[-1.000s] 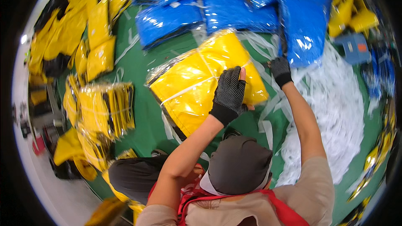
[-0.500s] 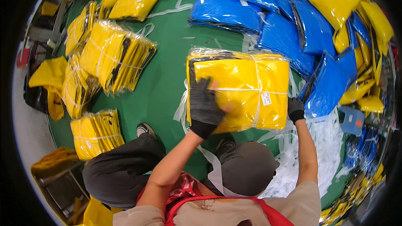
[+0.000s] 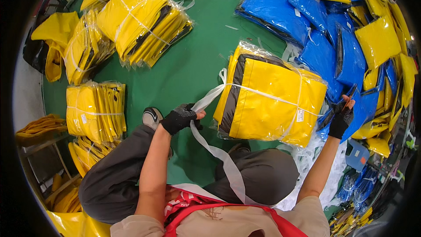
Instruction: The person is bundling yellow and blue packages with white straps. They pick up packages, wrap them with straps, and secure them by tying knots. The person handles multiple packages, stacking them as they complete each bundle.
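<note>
A stack of yellow garments in clear plastic bags lies on the green floor in front of me, with a white strap around it. My left hand, in a black fingerless glove, grips the white strap at the stack's left side; the strap's loose end trails down to my lap. My right hand, also gloved, is at the stack's right edge and pinches a dark thin object; I cannot make out what it is.
Tied bundles of yellow bagged garments lie to the left. Blue bagged garments and loose yellow ones pile up at the right. Crumpled clear plastic sits beside my right knee. My shoe rests on the floor.
The view has swung, so the stack now lies further right. My left hand came off the top of the stack and took hold of the white strap at its left side.
</note>
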The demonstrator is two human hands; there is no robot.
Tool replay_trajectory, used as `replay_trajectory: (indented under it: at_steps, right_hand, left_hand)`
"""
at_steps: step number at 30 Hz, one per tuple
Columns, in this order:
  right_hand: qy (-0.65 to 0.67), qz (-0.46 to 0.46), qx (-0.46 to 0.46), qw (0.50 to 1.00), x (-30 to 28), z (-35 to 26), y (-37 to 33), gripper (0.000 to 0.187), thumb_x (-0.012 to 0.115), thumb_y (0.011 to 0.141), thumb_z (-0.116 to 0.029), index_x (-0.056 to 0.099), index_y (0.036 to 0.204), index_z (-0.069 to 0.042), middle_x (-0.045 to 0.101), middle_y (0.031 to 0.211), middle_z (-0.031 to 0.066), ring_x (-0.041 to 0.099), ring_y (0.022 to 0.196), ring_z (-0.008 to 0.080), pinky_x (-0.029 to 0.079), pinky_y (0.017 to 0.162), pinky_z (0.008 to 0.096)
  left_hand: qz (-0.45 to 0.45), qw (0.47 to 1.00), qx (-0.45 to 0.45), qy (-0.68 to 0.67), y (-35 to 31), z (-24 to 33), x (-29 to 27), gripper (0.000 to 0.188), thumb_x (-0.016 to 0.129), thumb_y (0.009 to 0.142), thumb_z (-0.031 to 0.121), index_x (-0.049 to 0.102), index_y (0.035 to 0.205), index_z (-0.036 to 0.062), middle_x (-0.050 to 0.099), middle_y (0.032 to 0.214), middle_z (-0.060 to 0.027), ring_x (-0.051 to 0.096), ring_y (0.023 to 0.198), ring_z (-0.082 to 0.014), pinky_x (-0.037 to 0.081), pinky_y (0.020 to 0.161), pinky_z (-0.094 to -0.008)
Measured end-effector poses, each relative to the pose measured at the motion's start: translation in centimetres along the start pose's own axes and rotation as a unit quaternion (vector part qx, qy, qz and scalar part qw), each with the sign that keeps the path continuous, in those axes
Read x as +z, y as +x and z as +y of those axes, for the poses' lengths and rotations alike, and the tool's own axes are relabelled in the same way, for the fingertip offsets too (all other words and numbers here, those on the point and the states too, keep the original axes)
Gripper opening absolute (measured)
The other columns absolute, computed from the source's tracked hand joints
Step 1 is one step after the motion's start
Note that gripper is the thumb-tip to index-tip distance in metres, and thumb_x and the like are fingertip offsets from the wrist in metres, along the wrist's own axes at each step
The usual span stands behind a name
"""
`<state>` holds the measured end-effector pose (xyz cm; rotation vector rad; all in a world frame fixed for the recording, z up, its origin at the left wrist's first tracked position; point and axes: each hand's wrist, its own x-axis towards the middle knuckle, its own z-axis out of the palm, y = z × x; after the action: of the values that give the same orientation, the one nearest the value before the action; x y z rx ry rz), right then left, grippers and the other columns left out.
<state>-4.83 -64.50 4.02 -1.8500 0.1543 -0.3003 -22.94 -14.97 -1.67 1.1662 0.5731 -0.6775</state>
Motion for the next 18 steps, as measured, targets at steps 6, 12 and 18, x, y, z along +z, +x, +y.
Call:
replay_trajectory:
  at_steps: [6,12,18]
  right_hand:
    - [0.166,-0.463,0.310,0.814,14.7,-10.0,-8.9,0.029,0.054,0.088,-0.024,0.052,0.109,-0.003,0.060,0.087,0.0103,0.060,0.070,0.0183,0.051,0.064,0.0325]
    - [0.115,-0.671,0.369,0.632,23.8,-7.2,-18.6,0.047,0.036,0.092,-0.049,0.056,0.091,-0.006,0.042,0.062,0.0003,0.042,0.053,0.0088,0.034,0.047,0.0220]
    - [0.129,-0.641,0.467,0.595,25.5,-6.9,-20.6,0.047,0.038,0.089,-0.053,0.052,0.082,-0.009,0.037,0.056,-0.0003,0.036,0.044,0.0099,0.030,0.041,0.0237]
  left_hand:
    - [-0.006,0.992,-0.031,-0.122,-3.4,0.0,-1.5,0.030,0.063,0.080,0.018,0.054,0.103,0.0013,0.048,0.065,-0.0001,0.037,0.044,-0.0061,0.032,0.041,-0.0216]
    - [0.058,0.995,-0.020,-0.073,-5.2,0.9,-2.0,0.032,0.055,0.087,0.035,0.059,0.097,0.0049,0.031,0.048,0.0069,0.025,0.036,-0.0045,0.017,0.036,-0.0238]
    - [0.090,0.995,-0.033,-0.041,-5.5,1.2,-1.4,0.029,0.054,0.088,0.034,0.061,0.094,0.0069,0.030,0.046,0.0074,0.024,0.036,-0.0045,0.015,0.037,-0.0236]
